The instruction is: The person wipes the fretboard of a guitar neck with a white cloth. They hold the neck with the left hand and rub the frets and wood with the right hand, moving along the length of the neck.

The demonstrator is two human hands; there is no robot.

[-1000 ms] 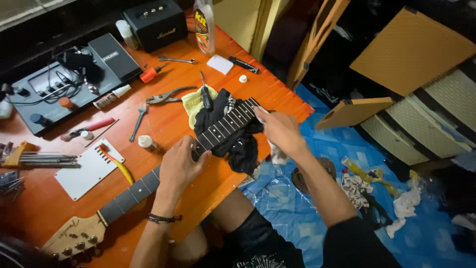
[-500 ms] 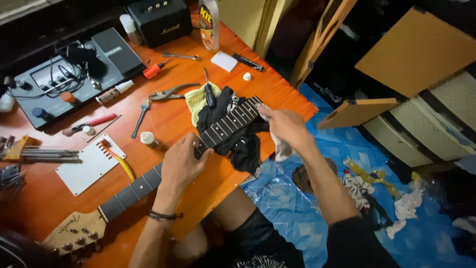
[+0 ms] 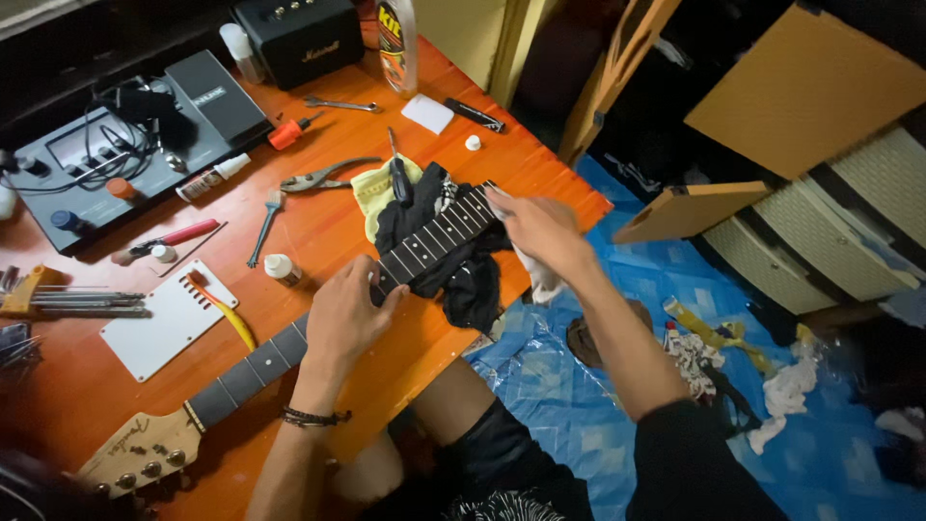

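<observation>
A detached guitar neck (image 3: pixel 260 362) with a dark fretboard lies diagonally across the orange wooden table (image 3: pixel 96 386), its pale headstock (image 3: pixel 135 453) at the lower left. The neck's far end rests on a black cloth (image 3: pixel 463 280). My left hand (image 3: pixel 342 314) presses down on the middle of the neck, fingers curled over the frets. At the neck's upper end, my right hand (image 3: pixel 540 232) is closed on a small white rag (image 3: pixel 542 282) that hangs below it.
On the table: pliers (image 3: pixel 323 177), a yellow cloth (image 3: pixel 371 193) with a black screwdriver (image 3: pixel 397 174), a white pickguard plate (image 3: pixel 164 318), a small white bottle (image 3: pixel 280 268), a black effects unit (image 3: pixel 125 145), a black speaker (image 3: pixel 299 39). Blue sheeting (image 3: pixel 579 386) covers the floor on the right.
My right hand has shifted slightly toward the end of the neck with the rag. The left hand stays pressed on the fretboard. The view has tilted a little.
</observation>
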